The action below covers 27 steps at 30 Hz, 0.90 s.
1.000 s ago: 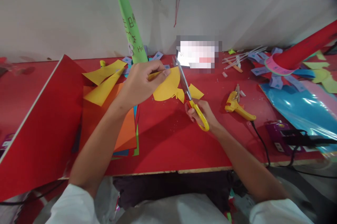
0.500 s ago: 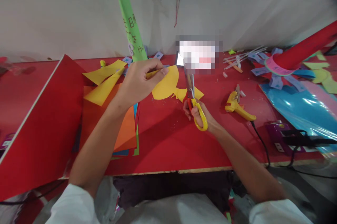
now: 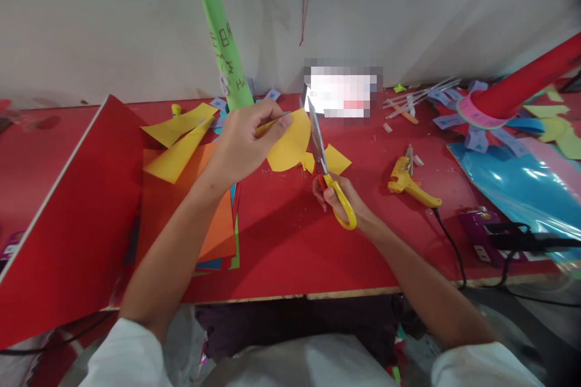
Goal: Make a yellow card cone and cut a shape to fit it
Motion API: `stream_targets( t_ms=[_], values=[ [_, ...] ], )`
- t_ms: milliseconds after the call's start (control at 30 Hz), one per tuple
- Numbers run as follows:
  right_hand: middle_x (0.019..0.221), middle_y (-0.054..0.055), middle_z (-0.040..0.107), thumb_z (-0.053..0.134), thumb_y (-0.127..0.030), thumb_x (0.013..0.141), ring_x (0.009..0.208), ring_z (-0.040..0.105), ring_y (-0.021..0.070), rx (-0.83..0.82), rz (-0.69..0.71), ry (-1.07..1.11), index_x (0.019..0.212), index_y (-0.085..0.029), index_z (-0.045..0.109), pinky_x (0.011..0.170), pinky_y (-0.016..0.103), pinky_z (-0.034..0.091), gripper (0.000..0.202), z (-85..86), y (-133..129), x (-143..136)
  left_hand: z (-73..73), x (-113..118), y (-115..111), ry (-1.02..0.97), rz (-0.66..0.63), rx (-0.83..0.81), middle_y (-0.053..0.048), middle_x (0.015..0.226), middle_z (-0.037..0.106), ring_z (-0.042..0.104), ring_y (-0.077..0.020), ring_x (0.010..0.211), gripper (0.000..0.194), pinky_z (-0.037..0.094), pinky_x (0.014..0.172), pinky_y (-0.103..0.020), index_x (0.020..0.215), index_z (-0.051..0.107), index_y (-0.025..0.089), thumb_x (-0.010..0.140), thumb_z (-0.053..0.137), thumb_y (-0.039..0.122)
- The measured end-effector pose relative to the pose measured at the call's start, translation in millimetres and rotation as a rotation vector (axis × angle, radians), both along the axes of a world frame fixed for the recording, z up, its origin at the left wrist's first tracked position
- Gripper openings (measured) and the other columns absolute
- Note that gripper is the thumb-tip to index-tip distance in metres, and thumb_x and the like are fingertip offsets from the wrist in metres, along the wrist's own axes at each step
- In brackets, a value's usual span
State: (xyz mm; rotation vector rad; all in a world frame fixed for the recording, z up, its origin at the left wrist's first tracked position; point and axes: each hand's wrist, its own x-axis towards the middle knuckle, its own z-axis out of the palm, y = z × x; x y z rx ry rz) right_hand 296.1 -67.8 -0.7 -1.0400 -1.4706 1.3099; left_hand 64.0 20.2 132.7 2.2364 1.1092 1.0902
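Between thumb and fingers, my left hand [image 3: 249,142] pinches a yellow piece of paper [image 3: 293,142] with a rounded lower edge, held above the red table. My right hand [image 3: 338,196] is wrapped round the handles of a pair of scissors [image 3: 320,148], one loop yellow and the other red. The blades point up and away, close beside the paper's right edge; whether they touch it I cannot tell. Yellow paper scraps [image 3: 336,160] lie on the table behind the scissors. More yellow paper [image 3: 175,160] lies to the left, over orange sheets [image 3: 218,229].
A red board [image 3: 77,223] stands tilted at left. A green paper tube [image 3: 227,54] with a star top rises at the back. A lit, blurred-out screen [image 3: 338,96] leans near the wall. A yellow glue gun [image 3: 411,184], a purple box [image 3: 481,235] and a red cone [image 3: 531,84] are at right.
The scissors have tilted left, and their blades have come nearer to the yellow paper's right edge. My left hand has shifted slightly right, still pinching the paper.
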Motion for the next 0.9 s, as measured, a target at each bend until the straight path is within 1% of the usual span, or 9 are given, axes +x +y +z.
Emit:
stream_targets(
  t_ms=[133,267,433,500,567,633,700,800,900],
  values=[
    [0.067,-0.005,0.05,0.057,-0.098,0.087,0.052,0.046,0.0104,0.004,-0.013,-0.025,0.088,-0.023,0.055,0.049,0.028,0.039,0.075,-0.8,-1,2,-3.5,1,1,-0.013,-0.013,-0.031,0.002,0.07,0.05,0.045,-0.0144,0.066,0.032,0.037,0.064,-0.032,0.08,0.058,0.022,0.106,0.069,0.038],
    [0.065,-0.005,0.05,0.06,-0.099,0.084,0.05,0.048,0.0107,-0.013,-0.04,-0.028,0.086,-0.023,0.056,0.048,0.028,0.04,0.076,-1.0,-2,2,-4.3,2,2,-0.031,-0.023,-0.068,0.002,0.066,0.048,0.042,-0.0146,0.066,0.033,0.038,0.064,-0.032,0.08,0.058,0.023,0.104,0.073,0.04],
    [0.053,-0.007,0.046,0.067,-0.097,0.082,0.04,0.044,0.0099,-0.049,-0.088,-0.059,0.077,-0.024,0.052,0.042,0.027,0.033,0.075,4.9,-2,3,-4.0,2,1,-0.013,-0.019,-0.053,0.002,0.065,0.043,0.041,-0.0139,0.063,0.037,0.034,0.06,-0.031,0.078,0.054,0.023,0.106,0.07,0.042],
    [0.052,-0.008,0.044,0.068,-0.097,0.08,0.039,0.042,0.0096,-0.052,-0.098,-0.045,0.076,-0.024,0.05,0.04,0.027,0.032,0.075,7.6,-1,1,-5.6,1,1,-0.026,-0.005,-0.072,0.003,0.066,0.042,0.041,-0.0124,0.06,0.039,0.033,0.058,-0.03,0.08,0.053,0.023,0.107,0.068,0.046],
    [0.057,-0.008,0.045,0.067,-0.097,0.081,0.041,0.043,0.0091,-0.047,-0.094,0.02,0.079,-0.025,0.05,0.041,0.027,0.034,0.075,8.6,0,-1,-7.9,1,1,-0.07,0.021,-0.121,0.004,0.066,0.042,0.043,-0.0111,0.056,0.041,0.033,0.056,-0.028,0.086,0.053,0.023,0.109,0.064,0.055],
    [0.063,-0.008,0.046,0.065,-0.099,0.081,0.045,0.042,0.0085,-0.026,-0.093,0.095,0.084,-0.025,0.051,0.044,0.027,0.036,0.075,7.3,2,-5,-9.7,1,1,-0.13,0.032,-0.198,0.005,0.066,0.044,0.047,-0.0108,0.054,0.044,0.033,0.054,-0.026,0.093,0.052,0.025,0.107,0.062,0.065],
    [0.068,-0.007,0.047,0.064,-0.101,0.079,0.05,0.042,0.009,-0.001,-0.086,0.129,0.088,-0.025,0.052,0.047,0.027,0.037,0.077,4.0,3,-9,-9.9,1,2,-0.177,0.034,-0.281,0.005,0.067,0.05,0.053,-0.0117,0.056,0.046,0.037,0.054,-0.026,0.1,0.052,0.026,0.104,0.066,0.069],
    [0.07,-0.007,0.047,0.063,-0.103,0.077,0.054,0.042,0.0104,0.002,-0.068,0.131,0.092,-0.026,0.052,0.05,0.029,0.037,0.079,-1.4,3,-13,-8.9,4,4,-0.225,0.041,-0.345,0.002,0.073,0.061,0.061,-0.0142,0.064,0.047,0.044,0.056,-0.027,0.113,0.055,0.028,0.098,0.076,0.068],
    [0.069,-0.007,0.045,0.058,-0.102,0.081,0.053,0.04,0.0106,-0.024,-0.048,0.137,0.091,-0.026,0.052,0.051,0.029,0.037,0.077,-3.9,-1,-15,-10.8,8,5,-0.28,-0.002,-0.335,0.001,0.077,0.068,0.062,-0.0154,0.069,0.047,0.048,0.059,-0.029,0.118,0.057,0.03,0.095,0.082,0.062]
  ],
)
